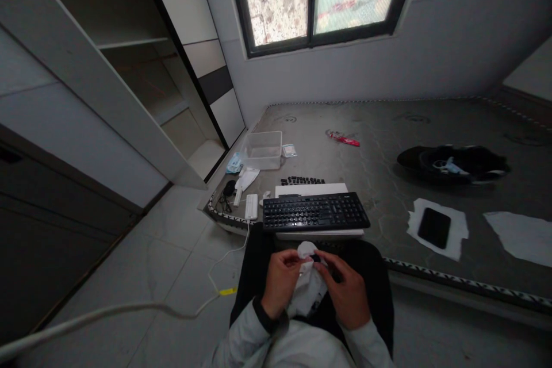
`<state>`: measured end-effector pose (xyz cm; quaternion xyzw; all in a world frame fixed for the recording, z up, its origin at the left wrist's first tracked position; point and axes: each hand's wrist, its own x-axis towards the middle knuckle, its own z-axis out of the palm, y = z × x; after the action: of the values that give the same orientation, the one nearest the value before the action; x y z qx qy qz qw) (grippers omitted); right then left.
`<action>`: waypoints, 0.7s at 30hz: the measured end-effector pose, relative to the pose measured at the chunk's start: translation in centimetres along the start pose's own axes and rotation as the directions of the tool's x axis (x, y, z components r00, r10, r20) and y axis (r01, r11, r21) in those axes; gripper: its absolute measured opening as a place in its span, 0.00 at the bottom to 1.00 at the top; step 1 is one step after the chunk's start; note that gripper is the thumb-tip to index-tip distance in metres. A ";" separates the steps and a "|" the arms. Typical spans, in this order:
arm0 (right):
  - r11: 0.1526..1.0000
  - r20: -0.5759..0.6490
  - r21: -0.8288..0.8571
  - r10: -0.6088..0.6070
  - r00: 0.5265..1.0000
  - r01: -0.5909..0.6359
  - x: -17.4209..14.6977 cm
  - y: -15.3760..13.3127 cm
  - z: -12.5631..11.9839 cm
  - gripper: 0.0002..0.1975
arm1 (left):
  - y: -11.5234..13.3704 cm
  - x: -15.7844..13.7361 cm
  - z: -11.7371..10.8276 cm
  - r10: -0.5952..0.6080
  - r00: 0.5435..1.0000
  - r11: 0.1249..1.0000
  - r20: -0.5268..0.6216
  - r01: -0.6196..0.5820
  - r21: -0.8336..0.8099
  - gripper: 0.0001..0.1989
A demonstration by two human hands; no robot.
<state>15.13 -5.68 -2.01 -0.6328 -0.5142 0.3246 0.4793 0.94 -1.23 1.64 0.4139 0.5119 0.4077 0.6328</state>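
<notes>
Over my lap, my left hand [279,280] is closed on a white tissue [309,293], pinching it near its top. My right hand [348,290] pinches a small black keycap [316,258] against that tissue; the fingers partly cover it. Just beyond both hands a black keyboard [317,211] lies on a white box [310,190], and the left and middle part of it seems to have keycaps off. Several loose black keycaps [302,180] are lined up behind the box.
On the mattress [379,121] are a clear plastic bin [261,152], a white power strip [251,207], a red packet [345,139], a black cap [452,164] and a phone [434,228] on a tissue. A white cable [172,307] runs across the floor at left.
</notes>
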 end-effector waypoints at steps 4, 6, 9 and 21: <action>0.966 -0.025 0.198 0.177 0.984 -0.168 0.1 0.2 0.1 0.17 | 0.1 0.0 0.2 0.007 1.000 0.995 0.010 -0.006 -0.103 0.08; 0.924 -0.014 0.318 0.230 0.973 -0.213 0.1 0.1 0.2 0.18 | -0.2 0.1 0.2 0.019 1.000 0.989 0.023 -0.015 -0.145 0.07; 0.874 0.012 0.420 0.265 0.964 -0.245 0.3 0.1 0.3 0.17 | -0.8 0.2 0.2 0.047 0.998 0.992 0.035 -0.042 -0.123 0.06; 0.830 0.076 0.480 0.284 0.956 -0.285 1.0 0.7 1.3 0.18 | -2.0 0.4 0.0 0.006 0.975 0.999 0.220 -0.018 0.050 0.16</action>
<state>14.48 -4.38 -3.03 -0.5613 -0.3165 0.5112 0.5688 1.21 -1.56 -0.39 0.4759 0.4467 0.3498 0.6720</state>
